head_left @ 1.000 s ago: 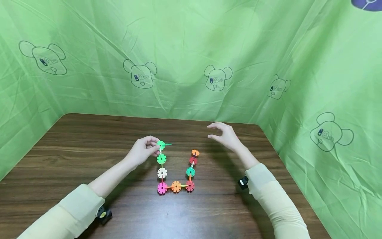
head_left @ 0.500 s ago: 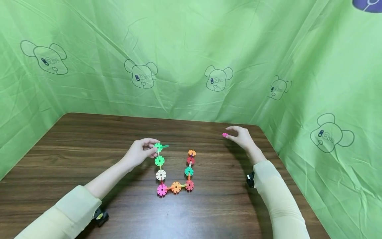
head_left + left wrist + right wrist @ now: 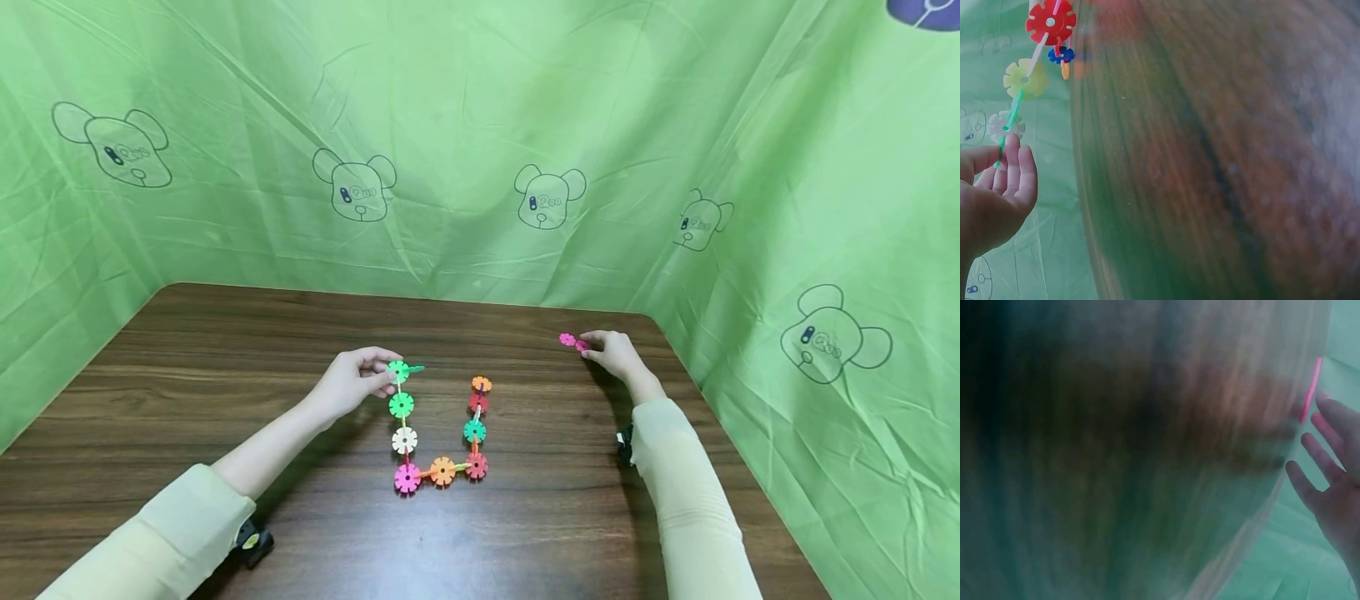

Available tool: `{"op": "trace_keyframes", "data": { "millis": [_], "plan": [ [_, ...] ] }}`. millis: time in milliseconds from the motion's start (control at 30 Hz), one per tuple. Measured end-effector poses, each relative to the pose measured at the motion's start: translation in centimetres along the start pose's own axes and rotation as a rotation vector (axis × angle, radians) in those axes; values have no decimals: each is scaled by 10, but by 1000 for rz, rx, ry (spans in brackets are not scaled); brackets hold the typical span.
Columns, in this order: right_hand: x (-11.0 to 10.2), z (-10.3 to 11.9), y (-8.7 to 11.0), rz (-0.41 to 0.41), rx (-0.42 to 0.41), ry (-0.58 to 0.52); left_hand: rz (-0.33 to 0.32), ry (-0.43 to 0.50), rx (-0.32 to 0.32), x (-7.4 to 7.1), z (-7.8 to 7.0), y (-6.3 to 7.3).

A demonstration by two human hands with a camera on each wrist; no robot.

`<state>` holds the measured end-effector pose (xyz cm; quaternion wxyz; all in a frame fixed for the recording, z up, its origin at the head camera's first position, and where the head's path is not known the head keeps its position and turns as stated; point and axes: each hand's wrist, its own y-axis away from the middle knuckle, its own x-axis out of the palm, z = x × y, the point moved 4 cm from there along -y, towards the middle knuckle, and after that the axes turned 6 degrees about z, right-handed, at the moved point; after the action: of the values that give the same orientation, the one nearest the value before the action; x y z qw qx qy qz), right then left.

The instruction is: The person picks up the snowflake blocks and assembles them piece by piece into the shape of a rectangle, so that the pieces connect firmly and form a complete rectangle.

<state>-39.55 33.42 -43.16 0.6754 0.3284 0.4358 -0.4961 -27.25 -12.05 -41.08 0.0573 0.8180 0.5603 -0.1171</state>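
Note:
In the head view, a U-shaped chain of plastic snowflake discs has its base in an orange disc. My left hand pinches the green snowflake disc at the far end of the left arm of the U. A teal disc, seen edge-on, sticks out rightward from it. At the back right, my right hand has thumb and finger around a pink snowflake disc, partly covered by the fingertips. Another pink disc lies just left of it; whether they are joined is unclear. The right wrist view shows pink plastic edge-on by the fingertips.
The brown wooden table is bounded at the back and sides by a green curtain printed with mouse heads. An orange disc ends the chain's right arm. Small black devices sit on both wrists.
My right hand moves right to the back right area, and its fingers close in on a pink disc. The left hand shifts the chain's end slightly left and nearer, then stays still.

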Motion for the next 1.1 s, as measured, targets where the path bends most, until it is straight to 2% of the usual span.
{"op": "trace_keyframes", "data": {
  "millis": [167,433,733,967,1100],
  "plan": [
    [3,-4,-2,-4,20,32,8,10,9,-2,1,-1],
    [2,-2,-3,-17,51,-21,29,14,-13,-3,3,-2],
    [-1,8,-1,-22,-10,-23,48,-12,-34,-3,8,-8],
    [-1,15,4,21,31,-178,63,-20,-35,-2,10,-10],
    [-3,21,6,3,30,-227,64,-18,-41,-1,12,-11]
  ]
}}
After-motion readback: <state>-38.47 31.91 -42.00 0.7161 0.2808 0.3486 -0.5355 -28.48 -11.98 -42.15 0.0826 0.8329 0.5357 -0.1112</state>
